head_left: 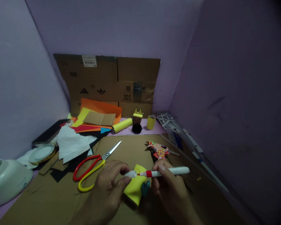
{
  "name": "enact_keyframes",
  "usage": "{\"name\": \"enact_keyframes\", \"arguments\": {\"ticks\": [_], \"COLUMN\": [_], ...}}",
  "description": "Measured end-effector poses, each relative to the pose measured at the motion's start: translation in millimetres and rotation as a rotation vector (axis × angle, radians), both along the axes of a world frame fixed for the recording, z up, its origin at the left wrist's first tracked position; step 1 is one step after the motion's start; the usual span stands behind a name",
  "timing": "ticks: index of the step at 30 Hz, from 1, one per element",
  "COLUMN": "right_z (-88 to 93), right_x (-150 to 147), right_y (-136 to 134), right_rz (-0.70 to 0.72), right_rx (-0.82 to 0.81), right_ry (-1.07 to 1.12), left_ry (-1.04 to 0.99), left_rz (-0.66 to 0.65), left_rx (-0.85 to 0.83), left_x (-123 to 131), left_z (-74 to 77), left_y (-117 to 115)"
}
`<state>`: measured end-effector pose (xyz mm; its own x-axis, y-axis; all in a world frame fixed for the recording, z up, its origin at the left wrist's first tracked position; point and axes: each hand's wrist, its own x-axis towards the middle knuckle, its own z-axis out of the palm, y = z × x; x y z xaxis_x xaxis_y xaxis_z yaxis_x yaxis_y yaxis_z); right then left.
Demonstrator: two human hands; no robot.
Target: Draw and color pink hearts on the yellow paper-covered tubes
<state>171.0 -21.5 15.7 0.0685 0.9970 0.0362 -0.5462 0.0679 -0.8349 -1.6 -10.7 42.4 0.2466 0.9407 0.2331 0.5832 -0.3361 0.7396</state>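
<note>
Over the yellow tube (134,191), left fingers (123,169) pinch a cap (131,174), right fingers (163,167) a red marker (155,173), seemingly to align them.

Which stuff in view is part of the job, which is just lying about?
Part of the job:
- red-banded marker, held
- marker cap, held
- yellow paper piece, probably

Lying about, seemingly:
- scissors, idle
- white bowl
- white paper

Brown cardboard (51,201) — scissors (105,155), yellow roll (135,189) atop
</note>
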Motion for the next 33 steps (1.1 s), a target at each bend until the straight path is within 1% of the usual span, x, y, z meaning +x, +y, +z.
{"name": "enact_keyframes", "arguments": {"ticks": [5,9,11,16,21,24,26,30,33], "right_z": [-4.8,-3.5,-1.3,4.6,5.3,4.7,4.6,3.9,1.8], "right_x": [0,-4,-7,-6,-1,-2,-3,-7,-8], "right_y": [-1,0,2,11,14,14,13,10,6], "right_rz": [0.02,0.031,0.022,-0.079,-0.095,-0.081,-0.06,-0.015,0.02], "right_rx": [0.005,-0.016,-0.074,-0.272,-0.355,-0.351,-0.315,-0.189,-0.146], "right_ry": [-0.031,0.004,0.051,0.232,0.301,0.297,0.275,0.157,0.065], "left_ry": [-0.011,-0.07,-0.111,-0.197,-0.203,-0.21,-0.202,-0.184,-0.18], "left_rz": [-0.033,-0.039,-0.024,0.042,0.065,0.059,0.042,0.004,-0.012], "left_rx": [0.055,0.04,0.023,0.027,0.057,0.059,0.051,0.036,0.044], "left_x": [1,1,0,-2,-1,0,0,1,2], "left_z": [1.7,0.7,-0.5,-4.2,-5.6,-6.8,-8.1,-10.6,-10.8], "left_y": [-2,-2,0,2,2,2,1,-2,-3]}}
